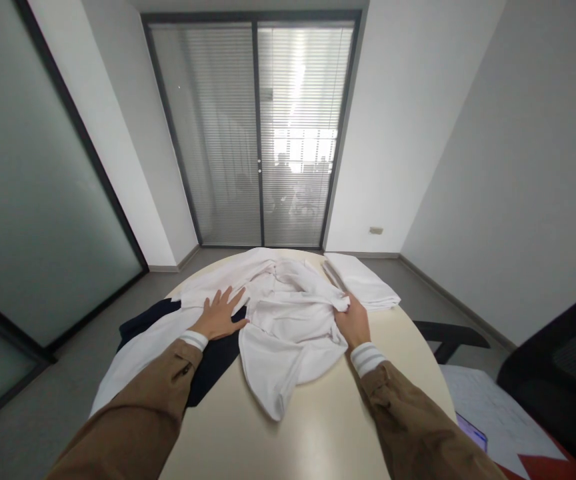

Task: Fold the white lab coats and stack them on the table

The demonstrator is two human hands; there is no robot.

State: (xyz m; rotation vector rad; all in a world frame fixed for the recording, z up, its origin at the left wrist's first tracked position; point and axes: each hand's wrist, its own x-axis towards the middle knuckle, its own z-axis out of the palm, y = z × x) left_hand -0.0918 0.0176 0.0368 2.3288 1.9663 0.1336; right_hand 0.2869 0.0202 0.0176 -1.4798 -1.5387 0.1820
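A rumpled white garment (293, 327), probably a shirt, lies loosely spread over the round table. My left hand (221, 315) rests on the cloth with its fingers spread, at the border between white fabric and a dark navy piece (218, 363). On the other side, my right hand (353, 320) has its fingers closed around a bunched edge of the white garment. Folds hide the garment's exact shape, and I cannot tell whether the navy piece belongs to it. Just beyond my right hand lies a folded white cloth (363, 280).
The pale round table (318, 427) carries the fabrics. To the right stands a black office chair (563, 373), with papers (493, 400) and a lit phone-like screen (472, 432) near it. Behind the table is a glass door with blinds (258, 133).
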